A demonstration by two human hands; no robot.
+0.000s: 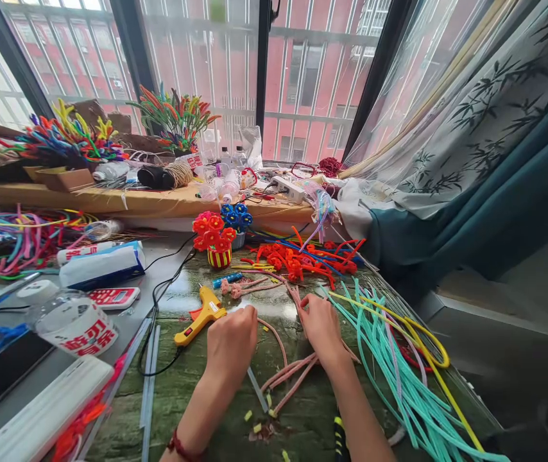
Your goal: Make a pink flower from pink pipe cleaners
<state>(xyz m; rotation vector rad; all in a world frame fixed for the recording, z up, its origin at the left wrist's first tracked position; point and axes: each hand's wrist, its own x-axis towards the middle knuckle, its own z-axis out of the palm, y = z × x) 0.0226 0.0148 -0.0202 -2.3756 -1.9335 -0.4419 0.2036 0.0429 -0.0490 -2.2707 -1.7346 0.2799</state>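
Near the middle of the table, my left hand point(233, 333) is curled closed, just right of a yellow glue gun point(201, 316); whatever its fingers hold is hidden. My right hand point(319, 321) pinches the ends of pink pipe cleaners point(294, 295). More pink pipe cleaners point(296, 372) lie under and beside my right wrist. Pink pieces with curled ends point(235, 289) rest behind my left hand. A clear glue stick point(257, 388) lies between my forearms, with small yellow bits point(248, 416) around its lower end.
Mint-green pipe cleaners point(399, 372) spread at the right. Red ones point(293, 256) are heaped behind. Potted red flowers point(214, 232) and blue flowers point(236, 218) stand at the back. At the left are a plastic tub point(76, 324), a calculator point(114, 297) and a black cable point(154, 301).
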